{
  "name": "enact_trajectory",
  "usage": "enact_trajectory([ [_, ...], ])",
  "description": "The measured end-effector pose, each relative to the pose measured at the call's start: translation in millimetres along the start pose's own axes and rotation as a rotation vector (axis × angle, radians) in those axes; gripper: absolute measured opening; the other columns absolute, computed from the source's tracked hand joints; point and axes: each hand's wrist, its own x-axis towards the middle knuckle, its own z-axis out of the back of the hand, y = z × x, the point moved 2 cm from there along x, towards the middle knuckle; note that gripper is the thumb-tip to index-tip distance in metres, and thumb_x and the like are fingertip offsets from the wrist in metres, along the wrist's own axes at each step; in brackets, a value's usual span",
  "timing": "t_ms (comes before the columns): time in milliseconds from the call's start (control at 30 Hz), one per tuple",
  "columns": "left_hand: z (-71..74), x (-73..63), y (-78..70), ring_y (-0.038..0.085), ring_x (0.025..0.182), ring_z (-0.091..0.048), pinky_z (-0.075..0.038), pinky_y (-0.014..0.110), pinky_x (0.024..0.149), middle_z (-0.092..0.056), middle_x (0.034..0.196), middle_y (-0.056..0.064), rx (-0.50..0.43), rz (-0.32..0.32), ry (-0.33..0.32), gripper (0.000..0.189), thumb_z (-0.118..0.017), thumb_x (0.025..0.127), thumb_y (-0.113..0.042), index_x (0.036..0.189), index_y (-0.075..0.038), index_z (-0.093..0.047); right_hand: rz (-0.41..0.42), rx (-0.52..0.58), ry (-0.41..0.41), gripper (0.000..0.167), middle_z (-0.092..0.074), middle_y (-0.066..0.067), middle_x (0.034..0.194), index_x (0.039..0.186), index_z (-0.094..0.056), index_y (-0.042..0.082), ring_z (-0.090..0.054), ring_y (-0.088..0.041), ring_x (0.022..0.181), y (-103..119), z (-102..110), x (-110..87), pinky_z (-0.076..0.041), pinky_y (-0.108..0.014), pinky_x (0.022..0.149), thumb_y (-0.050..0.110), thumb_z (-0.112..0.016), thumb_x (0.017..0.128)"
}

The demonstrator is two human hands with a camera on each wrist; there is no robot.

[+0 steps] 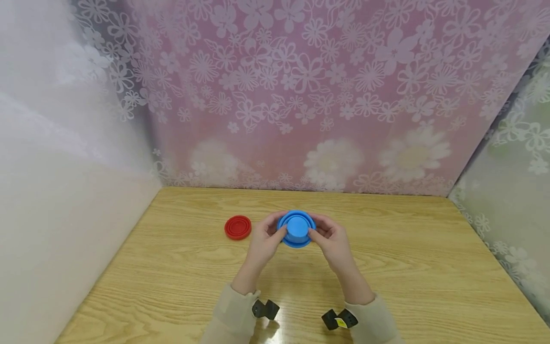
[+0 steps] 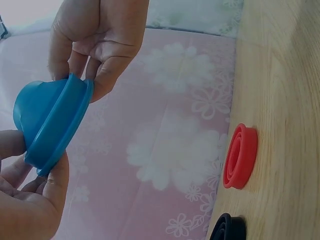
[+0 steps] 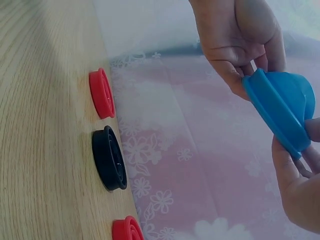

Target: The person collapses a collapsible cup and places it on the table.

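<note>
Both hands hold a blue collapsible cup (image 1: pixel 297 228) above the table. My left hand (image 1: pixel 264 241) grips its left edge and my right hand (image 1: pixel 333 241) its right edge. Fingers curl behind the rim while both thumbs rest on the round middle part. From the side, in the left wrist view, the blue cup (image 2: pixel 52 122) shows a wide rim and a middle that bulges out. The right wrist view shows the same blue cup (image 3: pixel 282 112) tilted between the right hand (image 3: pixel 305 187) and the left hand (image 3: pixel 245 42).
A flat red ringed disc (image 1: pixel 238 227) lies on the wooden table (image 1: pixel 193 286), left of the hands. The right wrist view shows a black disc (image 3: pixel 109 158) and a second red disc (image 3: pixel 127 229), both hidden in the head view. Patterned cloth (image 1: pixel 301 95) walls the table's back.
</note>
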Motion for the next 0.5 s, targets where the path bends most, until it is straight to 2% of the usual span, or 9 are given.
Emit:
enact_trajectory([
  [267,2.5,-0.5,5.5,0.031,0.103,-0.052,-0.049,0.032,0.077,-0.044,0.123,0.025,-0.120,0.112,0.157,0.042,-0.047,0.087,0.007,0.128,0.008,-0.039,-0.004,0.020,-0.066,0.030,-0.056,-0.021,0.099,0.113,-0.051,-0.012,-0.060,-0.011,0.078,2.0,0.6,0.4,-0.051,-0.024,0.064,-0.008,-0.053,0.083],
  [367,2.6,-0.2,6.4,0.033,0.104,-0.051,-0.049,0.032,0.078,-0.043,0.124,0.025,-0.133,0.103,0.173,0.044,-0.047,0.087,0.008,0.129,0.008,-0.037,-0.009,0.016,-0.068,0.030,-0.055,-0.025,0.101,0.113,-0.051,-0.012,-0.060,-0.011,0.078,3.4,0.1,0.2,-0.051,-0.024,0.064,-0.008,-0.053,0.083],
  [500,1.0,0.6,5.4,0.035,0.105,-0.050,-0.046,0.035,0.083,-0.045,0.122,0.026,-0.066,0.047,0.150,0.044,-0.050,0.084,0.010,0.126,0.011,-0.039,-0.018,0.015,-0.065,0.030,-0.054,-0.027,0.101,0.113,-0.051,-0.012,-0.060,-0.011,0.078,3.5,-0.9,0.5,-0.051,-0.025,0.065,-0.008,-0.054,0.083],
])
